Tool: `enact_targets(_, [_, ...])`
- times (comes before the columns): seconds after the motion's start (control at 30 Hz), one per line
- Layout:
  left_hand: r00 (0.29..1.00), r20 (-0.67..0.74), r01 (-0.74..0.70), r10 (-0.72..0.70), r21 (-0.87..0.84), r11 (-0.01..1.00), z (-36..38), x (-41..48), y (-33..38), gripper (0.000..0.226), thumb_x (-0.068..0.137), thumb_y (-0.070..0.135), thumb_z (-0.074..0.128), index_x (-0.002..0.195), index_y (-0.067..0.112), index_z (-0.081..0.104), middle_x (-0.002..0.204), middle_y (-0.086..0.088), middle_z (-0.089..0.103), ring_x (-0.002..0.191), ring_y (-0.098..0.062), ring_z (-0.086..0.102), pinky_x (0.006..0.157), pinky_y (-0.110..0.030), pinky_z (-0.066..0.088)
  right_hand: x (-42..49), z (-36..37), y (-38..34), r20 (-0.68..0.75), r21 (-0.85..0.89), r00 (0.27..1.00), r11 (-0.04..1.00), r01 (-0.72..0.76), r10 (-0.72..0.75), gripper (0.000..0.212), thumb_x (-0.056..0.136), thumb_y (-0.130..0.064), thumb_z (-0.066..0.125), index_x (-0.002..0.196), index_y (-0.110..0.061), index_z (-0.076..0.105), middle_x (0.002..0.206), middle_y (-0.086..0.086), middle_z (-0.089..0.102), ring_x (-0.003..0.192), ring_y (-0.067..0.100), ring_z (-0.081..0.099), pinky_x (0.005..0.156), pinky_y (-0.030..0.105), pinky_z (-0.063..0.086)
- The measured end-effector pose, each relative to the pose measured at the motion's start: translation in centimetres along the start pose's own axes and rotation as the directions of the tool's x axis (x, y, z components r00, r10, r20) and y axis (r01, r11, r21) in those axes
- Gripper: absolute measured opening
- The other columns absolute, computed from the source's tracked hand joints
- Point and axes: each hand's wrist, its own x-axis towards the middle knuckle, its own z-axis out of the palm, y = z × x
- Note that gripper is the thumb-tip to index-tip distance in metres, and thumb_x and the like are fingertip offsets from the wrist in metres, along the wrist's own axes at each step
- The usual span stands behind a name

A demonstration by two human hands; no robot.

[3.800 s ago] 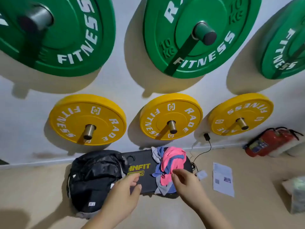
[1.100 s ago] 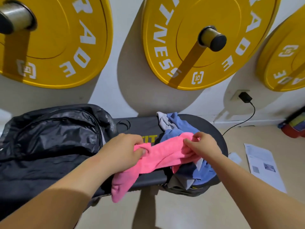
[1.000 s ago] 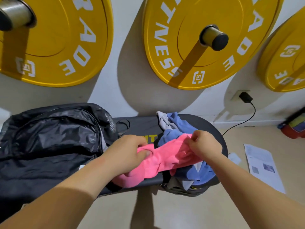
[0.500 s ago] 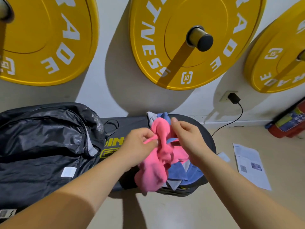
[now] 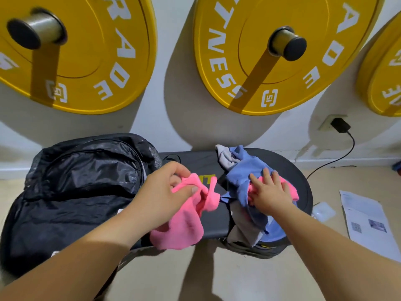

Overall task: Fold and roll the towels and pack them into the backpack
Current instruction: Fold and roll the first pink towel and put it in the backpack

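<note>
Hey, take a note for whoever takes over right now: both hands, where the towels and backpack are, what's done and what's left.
Left hand grips the pink towel, which is bunched and drapes over the near edge of the black bench.
Right hand presses flat on the pile of blue and grey towels at the bench's right end. Pink cloth shows under it; I cannot tell if it is the same towel.
Backpack lies at the left end.
Done: nothing visibly folded, rolled or packed.
Left: fold and roll each towel, then pack them all.
</note>
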Motion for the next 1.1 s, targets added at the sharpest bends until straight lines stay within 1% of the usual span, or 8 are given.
enact_targets(0.13, [1.0,0.006,-0.015,0.015,-0.002,1.0,-1.2,-1.1,0.2,0.016,0.079,0.03,0.079,0.085,0.031,0.064,0.078,0.004,0.07,0.078,-0.012,0.067,0.078,-0.036,0.056,-1.9,-3.2,-1.4,0.008,0.063,0.994,0.992,-0.108,0.108,0.074,0.083,-0.044,0.055,0.149,-0.048,0.022,0.168,0.011,-0.01,0.154,0.038,-0.011,0.12,0.064,0.006])
enact_targets(0.23, [0.997,0.074,-0.034,0.034,0.0,0.999,-2.0,-1.3,0.8,0.013,0.077,0.032,0.077,0.083,0.03,0.065,0.083,0.006,0.072,0.082,-0.014,0.069,0.084,-0.042,0.056,-5.0,-7.9,-4.5,-0.002,0.315,0.981,0.931,0.184,-0.193,0.065,0.084,-0.027,0.063,0.145,-0.035,0.044,0.165,0.009,0.023,0.149,0.022,0.026,0.12,0.042,0.025])
enact_targets(0.33, [0.991,0.114,-0.057,0.067,-0.09,0.994,-2.2,-1.5,2.5,0.01,0.084,0.019,0.077,0.083,0.019,0.067,0.081,0.0,0.073,0.074,-0.013,0.068,0.078,-0.035,0.057,-10.5,-12.8,-7.6,0.003,0.834,0.893,0.493,0.246,-0.451,0.038,0.095,-0.014,0.067,0.132,-0.022,0.064,0.129,-0.007,0.069,0.109,-0.001,0.066,0.102,0.025,0.05])
enact_targets(0.4, [0.989,0.125,-0.055,0.081,-0.2,0.978,-2.5,-1.8,3.7,0.009,0.085,0.014,0.077,0.081,0.012,0.068,0.071,-0.004,0.072,0.062,-0.008,0.062,0.064,-0.025,0.051,-13.6,-14.5,-8.9,-0.024,0.91,0.86,0.345,0.229,-0.509,0.028,0.099,-0.011,0.063,0.126,-0.013,0.066,0.099,-0.007,0.075,0.068,-0.005,0.069,0.065,0.01,0.052])
enact_targets(0.5, [0.993,0.104,-0.02,0.061,-0.357,0.934,-3.1,-2.0,4.6,0.013,0.079,0.017,0.081,0.079,0.01,0.07,0.076,-0.011,0.073,0.067,-0.01,0.06,0.069,-0.027,0.047,-15.2,-14.7,-9.2,-0.188,0.849,0.89,0.387,0.36,-0.415,0.017,0.099,-0.017,0.065,0.113,-0.015,0.074,0.076,-0.012,0.074,0.057,-0.003,0.063,0.056,0.01,0.046])
enact_targets(0.63, [0.988,0.121,-0.029,0.1,-0.488,0.873,-4.4,-2.7,5.6,0.017,0.073,0.027,0.083,0.081,0.015,0.073,0.081,-0.017,0.072,0.072,-0.018,0.061,0.07,-0.034,0.046,-16.7,-14.9,-8.2,-0.179,0.905,0.9,0.292,0.309,-0.398,0.014,0.097,-0.021,0.068,0.104,-0.012,0.075,0.097,0.017,0.077,0.089,0.037,0.073,0.086,0.052,0.059])
enact_targets(0.8, [0.961,0.086,-0.186,0.264,-0.504,0.843,-4.4,-3.7,6.9,0.007,0.083,0.023,0.078,0.087,0.019,0.075,0.085,-0.006,0.075,0.079,-0.015,0.067,0.077,-0.034,0.053,-17.9,-16.2,-8.5,-0.178,0.959,0.872,0.117,0.257,-0.456,0.028,0.098,-0.017,0.063,0.124,-0.006,0.067,0.117,0.014,0.074,0.112,0.029,0.07,0.1,0.042,0.052])
enact_targets(1.1, [0.952,0.09,-0.252,0.292,-0.309,0.917,-5.3,-3.5,6.2,0.011,0.088,0.015,0.076,0.082,0.02,0.068,0.071,-0.007,0.071,0.065,-0.012,0.064,0.066,-0.034,0.051,-17.1,-16.9,-8.8,-0.257,0.864,0.845,0.279,0.418,-0.47,0.025,0.086,-0.017,0.081,0.085,0.0,0.063,0.084,0.021,0.07,0.074,0.018,0.061,0.069,0.034,0.047])
